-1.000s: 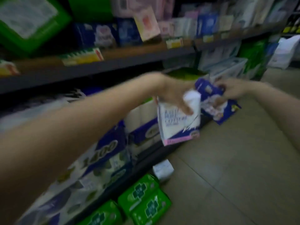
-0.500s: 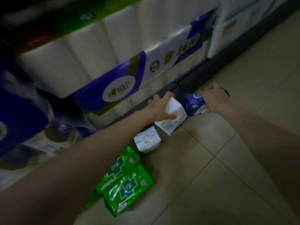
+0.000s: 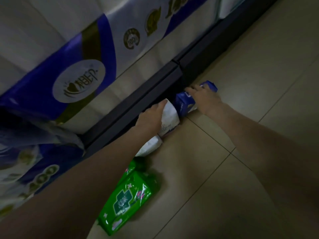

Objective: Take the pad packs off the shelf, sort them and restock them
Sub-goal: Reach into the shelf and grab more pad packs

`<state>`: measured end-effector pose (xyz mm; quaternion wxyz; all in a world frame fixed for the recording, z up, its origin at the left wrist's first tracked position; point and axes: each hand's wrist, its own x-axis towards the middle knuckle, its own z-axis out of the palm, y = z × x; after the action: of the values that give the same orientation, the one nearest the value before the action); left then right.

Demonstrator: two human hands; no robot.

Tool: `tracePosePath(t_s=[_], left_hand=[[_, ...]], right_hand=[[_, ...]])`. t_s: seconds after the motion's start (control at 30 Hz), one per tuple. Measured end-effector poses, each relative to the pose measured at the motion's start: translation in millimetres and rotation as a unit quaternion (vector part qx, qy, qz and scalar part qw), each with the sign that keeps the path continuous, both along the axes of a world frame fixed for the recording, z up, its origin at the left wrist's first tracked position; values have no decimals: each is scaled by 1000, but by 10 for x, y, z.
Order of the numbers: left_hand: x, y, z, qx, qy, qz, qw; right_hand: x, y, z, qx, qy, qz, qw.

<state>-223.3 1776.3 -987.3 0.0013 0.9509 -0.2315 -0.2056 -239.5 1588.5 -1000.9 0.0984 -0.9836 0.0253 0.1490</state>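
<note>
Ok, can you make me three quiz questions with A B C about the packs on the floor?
1. Where does the green pack lie?
A. on the floor tiles
B. on a shelf
C. in a basket

2. What colour is the pack under the right hand?
A. red
B. blue
C. yellow

3. What is the left hand doing?
A. hanging free
B. waving
C. holding the white pack

Answers:
1 A, it lies on the tiled floor by the shelf base.
2 B, the blue pack shows beneath that grip.
3 C, its fingers wrap the pack's top.
</note>
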Motion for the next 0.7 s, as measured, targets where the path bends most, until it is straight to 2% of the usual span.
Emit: tracePosePath(t_s=[0.1, 0.17, 0.27, 0.33, 0.4, 0.47, 0.53, 0.6, 0.7], left_hand=[[-66, 154, 168, 4, 15, -54, 998], [-108, 296, 291, 16, 34, -62, 997], [-218, 507, 378, 83, 61, -77, 992], [-317, 630, 321, 131, 60, -115, 983], [-380, 727, 257, 146, 21, -154, 977], [-446, 834, 224, 162, -20, -188, 969], [-500, 939, 202, 184, -5, -165, 969], [-499, 982, 173, 187, 44, -111, 975], [-400, 977, 154, 163, 93, -64, 980]], right_hand=[[-117, 36, 187, 85, 50, -1, 995], [-233, 89, 447, 97, 53, 15, 994], [-367, 272, 571, 83, 24, 78, 993], [-351, 448, 371, 78, 19, 120, 989], [-230, 644, 127, 36, 17, 163, 986], [-167, 872, -13, -6, -2, 140, 990], [-204, 1030, -74, -72, -36, 102, 992], [-270, 1030, -110, -124, -55, 105, 985], [-328, 831, 45, -111, -6, 159, 981]])
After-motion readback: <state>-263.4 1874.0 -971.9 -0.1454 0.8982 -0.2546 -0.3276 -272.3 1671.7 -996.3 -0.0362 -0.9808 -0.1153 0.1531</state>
